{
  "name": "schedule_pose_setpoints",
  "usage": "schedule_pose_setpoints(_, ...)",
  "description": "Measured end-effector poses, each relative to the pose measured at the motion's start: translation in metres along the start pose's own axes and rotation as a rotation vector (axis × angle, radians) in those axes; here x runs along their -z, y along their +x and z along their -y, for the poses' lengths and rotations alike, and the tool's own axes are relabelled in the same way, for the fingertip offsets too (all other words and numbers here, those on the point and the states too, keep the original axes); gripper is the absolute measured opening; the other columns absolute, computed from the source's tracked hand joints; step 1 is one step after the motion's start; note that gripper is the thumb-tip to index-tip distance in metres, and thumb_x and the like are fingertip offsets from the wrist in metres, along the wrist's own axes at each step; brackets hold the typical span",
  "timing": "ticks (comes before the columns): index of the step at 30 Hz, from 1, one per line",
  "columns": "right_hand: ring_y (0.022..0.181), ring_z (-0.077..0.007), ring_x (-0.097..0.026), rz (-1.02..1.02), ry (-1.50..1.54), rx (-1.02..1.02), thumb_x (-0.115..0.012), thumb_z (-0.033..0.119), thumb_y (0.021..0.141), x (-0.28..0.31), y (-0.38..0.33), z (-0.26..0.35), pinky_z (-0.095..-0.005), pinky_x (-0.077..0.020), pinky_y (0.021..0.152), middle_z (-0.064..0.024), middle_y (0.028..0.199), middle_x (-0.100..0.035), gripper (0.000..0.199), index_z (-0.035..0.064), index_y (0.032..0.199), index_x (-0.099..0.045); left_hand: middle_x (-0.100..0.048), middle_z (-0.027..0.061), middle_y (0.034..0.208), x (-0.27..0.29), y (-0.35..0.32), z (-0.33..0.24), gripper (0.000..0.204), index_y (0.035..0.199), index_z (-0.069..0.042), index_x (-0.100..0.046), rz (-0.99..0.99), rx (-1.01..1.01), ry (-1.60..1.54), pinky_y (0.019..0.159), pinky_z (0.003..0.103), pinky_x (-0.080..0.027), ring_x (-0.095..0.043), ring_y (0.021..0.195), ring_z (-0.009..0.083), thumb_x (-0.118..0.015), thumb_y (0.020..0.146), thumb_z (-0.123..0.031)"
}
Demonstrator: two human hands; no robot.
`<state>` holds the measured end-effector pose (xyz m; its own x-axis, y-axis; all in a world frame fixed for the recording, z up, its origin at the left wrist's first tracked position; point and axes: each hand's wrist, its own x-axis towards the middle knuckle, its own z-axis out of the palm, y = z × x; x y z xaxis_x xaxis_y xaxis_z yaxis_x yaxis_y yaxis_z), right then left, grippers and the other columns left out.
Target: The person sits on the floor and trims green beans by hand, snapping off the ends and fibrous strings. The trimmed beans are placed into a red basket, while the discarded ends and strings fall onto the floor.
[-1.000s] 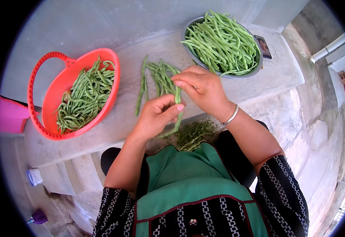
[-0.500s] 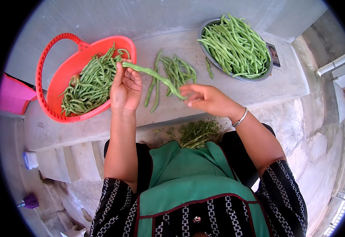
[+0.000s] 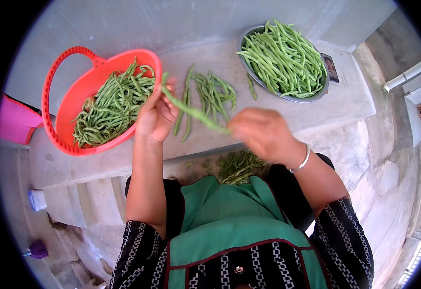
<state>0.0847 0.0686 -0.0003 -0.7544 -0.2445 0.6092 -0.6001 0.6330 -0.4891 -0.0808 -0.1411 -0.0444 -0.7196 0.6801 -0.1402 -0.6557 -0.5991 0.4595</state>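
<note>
One long green bean (image 3: 195, 113) stretches between my two hands, slanting down to the right. My left hand (image 3: 157, 113) is closed on its upper end, beside the rim of a red basket (image 3: 62, 137). At the bean's lower end, my right hand (image 3: 263, 134) is closed, its fingers smeared by motion. Green beans (image 3: 116, 98) fill much of the basket. Beyond my hands, a small bunch of beans (image 3: 213, 94) lies loose on the concrete ledge (image 3: 95, 166). A metal bowl (image 3: 311, 99) heaped with beans (image 3: 282, 60) stands at the far right.
Next to the bowl lies a dark phone-like thing (image 3: 330, 67). Below the ledge, in front of my green apron (image 3: 229, 207), sits a pile of green trimmings (image 3: 239, 167). A pink object (image 3: 18, 119) is at the far left, and a purple brush head (image 3: 38, 248) at the lower left.
My right hand has moved slightly down and right, closing on the bean's lower end. My left hand still holds the upper end, and the bean has tilted more steeply.
</note>
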Motion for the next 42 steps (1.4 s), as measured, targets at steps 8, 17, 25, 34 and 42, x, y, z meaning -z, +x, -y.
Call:
schedule_pose_setpoints(8, 0.074, -0.0199, -0.056, 0.326, 0.101, 0.329, -0.060, 0.012, 0.074, -0.025, -0.013, 0.034, -0.0311, -0.0478, 0.061, -0.0033, 0.081, -0.052, 0.021, 0.0051, 0.094, -0.056, -0.045, -0.0042, 0.070, -0.017, 0.004, 0.067, 0.036, 0.123, 0.004, -0.047, 0.140, 0.534, 0.325, 0.044, 0.018, -0.030, -0.035, 0.052, 0.0045, -0.047, 0.095, -0.019)
schedule_pose_setpoints(17, 0.067, -0.0199, -0.053, 0.322, 0.192, 0.354, -0.057, 0.015, 0.079, -0.056, -0.005, 0.039, -0.0316, -0.0459, 0.058, -0.0045, 0.074, -0.047, 0.016, 0.0059, 0.092, -0.056, -0.046, -0.0046, 0.069, -0.013, 0.023, 0.084, 0.036, 0.124, -0.001, -0.050, -0.032, 0.270, 0.688, 0.044, 0.018, -0.029, -0.035, 0.052, 0.0045, -0.045, 0.095, -0.022)
schedule_pose_setpoints(25, 0.072, -0.0268, -0.059, 0.464, -0.056, -0.027, -0.060, 0.015, 0.081, -0.073, -0.016, -0.016, -0.0369, -0.0480, 0.062, -0.0059, 0.078, -0.056, 0.016, 0.0090, 0.096, -0.062, -0.061, 0.0030, 0.093, 0.019, 0.068, 0.035, 0.047, 0.131, -0.001, -0.045, -0.339, -0.057, 1.343, 0.060, 0.025, -0.045, -0.057, 0.075, 0.0097, -0.052, 0.093, -0.027)
schedule_pose_setpoints(34, 0.072, -0.0311, -0.059, 0.640, 0.068, -0.006, -0.058, 0.023, 0.082, -0.106, 0.037, -0.015, -0.0423, -0.0472, 0.064, -0.0089, 0.075, -0.059, 0.016, 0.0079, 0.078, -0.062, -0.065, 0.0048, 0.097, 0.007, -0.013, -0.013, 0.025, 0.110, -0.003, -0.062, -0.219, -0.317, 1.070, 0.065, 0.024, -0.047, -0.060, 0.076, 0.0091, -0.058, 0.090, -0.018)
schedule_pose_setpoints(42, 0.077, -0.0327, -0.062, 0.363, -0.104, -0.247, -0.058, 0.024, 0.082, -0.196, 0.243, -0.060, -0.0440, -0.0480, 0.069, -0.0155, 0.084, -0.065, 0.021, 0.0061, 0.084, -0.069, -0.062, 0.0068, 0.102, 0.030, -0.065, -0.120, 0.023, 0.113, -0.001, -0.056, -0.521, -0.773, 0.196, 0.069, 0.024, -0.049, -0.059, 0.085, 0.0135, -0.050, 0.092, -0.008)
